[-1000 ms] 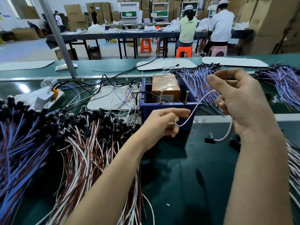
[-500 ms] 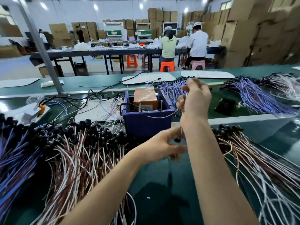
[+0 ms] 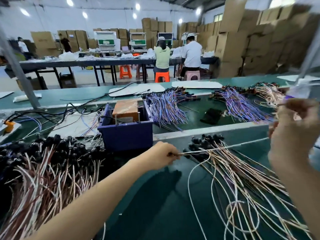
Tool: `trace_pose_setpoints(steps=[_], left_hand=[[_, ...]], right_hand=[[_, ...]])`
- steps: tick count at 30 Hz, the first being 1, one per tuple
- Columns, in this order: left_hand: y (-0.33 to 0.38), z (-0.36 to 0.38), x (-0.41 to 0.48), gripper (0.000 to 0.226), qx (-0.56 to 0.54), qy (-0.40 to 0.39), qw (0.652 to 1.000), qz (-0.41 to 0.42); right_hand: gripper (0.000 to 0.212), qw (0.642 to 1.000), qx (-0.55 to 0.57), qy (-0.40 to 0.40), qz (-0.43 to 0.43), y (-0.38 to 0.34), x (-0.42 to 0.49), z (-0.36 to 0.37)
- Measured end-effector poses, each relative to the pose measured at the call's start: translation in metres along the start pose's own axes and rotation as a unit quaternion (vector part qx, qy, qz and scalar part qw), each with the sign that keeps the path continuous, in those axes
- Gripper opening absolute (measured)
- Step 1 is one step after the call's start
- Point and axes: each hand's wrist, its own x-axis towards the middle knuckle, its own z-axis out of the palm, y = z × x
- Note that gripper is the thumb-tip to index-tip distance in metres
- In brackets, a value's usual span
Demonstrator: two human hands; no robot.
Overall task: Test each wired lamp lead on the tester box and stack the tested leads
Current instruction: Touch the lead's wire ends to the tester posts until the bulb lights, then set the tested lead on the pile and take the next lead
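Moved away from tester box (image 3: 127, 134), now to its right. Holding lead (image 3: 225, 147) tight over tested stack (image 3: 242, 179): pinching with left fingers (image 3: 173, 155), gripping with right fingers (image 3: 292, 108), blurry. Might snag loose loops, tangle stack.

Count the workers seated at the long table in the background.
2. The worker in a pale green top sits on an orange stool; the worker in a white shirt sits beside, on a pink stool. Others may be hidden behind them.
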Motion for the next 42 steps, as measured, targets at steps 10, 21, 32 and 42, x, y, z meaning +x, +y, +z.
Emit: trace_pose_setpoints(steps=[10, 21, 32, 42], left_hand=[[0.03, 0.046, 0.058, 0.078, -0.001, -0.008, 1.0, 0.025], [0.061, 0.082, 0.009, 0.05, -0.146, 0.086, 0.984, -0.047], [0.107, 0.095, -0.018, 0.036, -0.073, -0.03, 0.997, -0.014], [0.0, -0.015, -0.111, 0.034, 0.208, -0.029, 0.978, -0.007]], right_hand=[[0.045, 0.688, -0.366, -0.611, -0.137, 0.026, -0.106, -0.032], [0.033, 0.774, -0.364, -0.514, -0.061, 0.06, -0.039, 0.038], [0.049, 0.69, -0.471, -0.545, -0.076, 0.154, -0.037, 0.053], [0.054, 0.599, -0.571, -0.529, -0.187, 0.142, -0.035, 0.048]])
